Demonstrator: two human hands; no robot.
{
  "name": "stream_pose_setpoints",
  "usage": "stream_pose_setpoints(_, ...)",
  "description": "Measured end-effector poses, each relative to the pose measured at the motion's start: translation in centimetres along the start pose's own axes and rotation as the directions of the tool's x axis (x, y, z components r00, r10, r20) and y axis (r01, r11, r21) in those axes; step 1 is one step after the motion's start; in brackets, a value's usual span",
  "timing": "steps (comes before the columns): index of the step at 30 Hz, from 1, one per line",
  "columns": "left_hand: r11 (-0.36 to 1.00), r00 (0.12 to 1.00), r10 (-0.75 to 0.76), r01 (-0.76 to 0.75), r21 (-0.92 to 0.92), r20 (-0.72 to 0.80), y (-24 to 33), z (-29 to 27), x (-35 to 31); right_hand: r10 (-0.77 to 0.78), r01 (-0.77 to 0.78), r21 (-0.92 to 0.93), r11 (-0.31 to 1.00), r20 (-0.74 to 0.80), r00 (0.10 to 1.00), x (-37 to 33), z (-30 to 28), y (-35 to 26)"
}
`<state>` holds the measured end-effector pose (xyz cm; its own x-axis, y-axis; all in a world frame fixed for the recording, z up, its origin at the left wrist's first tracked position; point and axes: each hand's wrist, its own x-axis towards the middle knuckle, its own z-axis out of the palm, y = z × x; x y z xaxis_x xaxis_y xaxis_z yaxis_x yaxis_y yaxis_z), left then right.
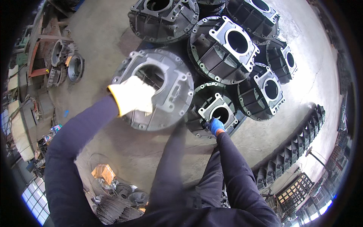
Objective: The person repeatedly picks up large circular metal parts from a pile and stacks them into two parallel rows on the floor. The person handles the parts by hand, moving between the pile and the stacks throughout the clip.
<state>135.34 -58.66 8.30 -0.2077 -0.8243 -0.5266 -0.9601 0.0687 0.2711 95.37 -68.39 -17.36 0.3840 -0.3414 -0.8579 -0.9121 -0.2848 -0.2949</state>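
My left hand [137,96], in a white glove with a yellow cuff, grips the edge of the central opening of a grey cast-metal bell housing [170,102]. That housing is smeared by motion, and its fingers' inner side is hidden. My right hand [215,125], in a blue glove, is closed at the lower left of the round opening of a second bell housing [202,98]. A small dark bit shows by its fingers; I cannot tell whether it is a held object or part of the casting.
More bell housings [221,49] are stacked ahead and to the right. A long row of dark metal parts [291,147] runs along the right floor. At left are a rusty frame [38,49] and loose castings [75,68]. A cardboard box [103,173] lies near ribbed parts at lower left.
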Motion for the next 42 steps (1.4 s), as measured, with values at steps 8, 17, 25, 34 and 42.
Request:
stream_pose_setpoints(8,0.926,0.919,-0.339,0.363,-0.099,0.200,9.2,0.1,-13.9,-0.044,0.043,-0.036,0.998,-0.024,0.999,-1.3,-1.5,-1.5)
stream_pose_setpoints(17,0.431,0.666,-0.569,0.741,-0.515,0.482,14.7,11.2,-24.5,-0.132,0.132,-0.012,0.991,-0.075,0.988,-4.3,-5.6,-3.0)
stream_pose_setpoints(25,-0.004,0.456,-0.823,0.591,-0.806,0.339,24.9,20.5,-28.0,-0.254,0.256,0.290,0.922,-0.044,0.966,-18.1,-11.7,-3.0)
stream_pose_setpoints(34,-0.375,-0.025,-0.927,-0.001,-0.927,0.375,43.2,25.7,-24.6,-0.398,0.421,0.283,0.862,-0.137,0.907,-22.0,-16.0,0.5)
stream_pose_setpoints(42,-0.401,-0.317,-0.795,-0.366,-0.840,0.517,71.9,26.0,-17.0,-0.565,0.537,0.566,0.626,-0.146,0.812,-24.2,-19.7,9.3)
